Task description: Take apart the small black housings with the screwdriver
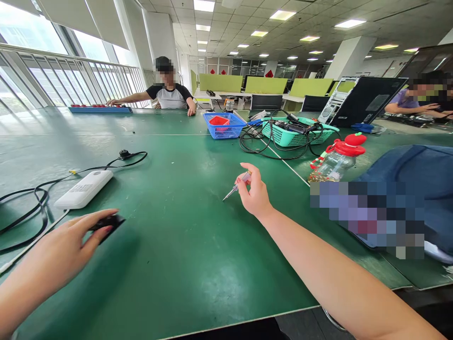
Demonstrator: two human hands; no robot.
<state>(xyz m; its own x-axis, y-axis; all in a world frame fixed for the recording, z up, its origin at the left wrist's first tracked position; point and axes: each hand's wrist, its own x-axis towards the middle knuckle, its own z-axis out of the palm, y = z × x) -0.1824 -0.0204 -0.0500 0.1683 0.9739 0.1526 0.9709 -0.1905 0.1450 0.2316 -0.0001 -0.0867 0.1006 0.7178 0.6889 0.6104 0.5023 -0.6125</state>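
My right hand (pixel 255 191) is closed around the clear handle of a small screwdriver (pixel 233 190), its thin metal tip pointing down and to the left above the green table (pixel 191 236). At the lower left, my left hand (pixel 76 241) grips a small black object (pixel 108 224) between thumb and fingers. The fingers hide part of that object, and its kind cannot be made out. Just beyond the left hand lies a white power bank-like box (pixel 85 189) with a white cable running from it.
Black cable (pixel 42 193) loops lie at the left. Farther back stand a blue basket (pixel 224 130), a green basket (pixel 283 137) heaped with cables, and a computer case (pixel 364 101). A red-lidded bottle (pixel 338 160) and a blue bag (pixel 417 174) sit right. A person (pixel 171 94) sits opposite.
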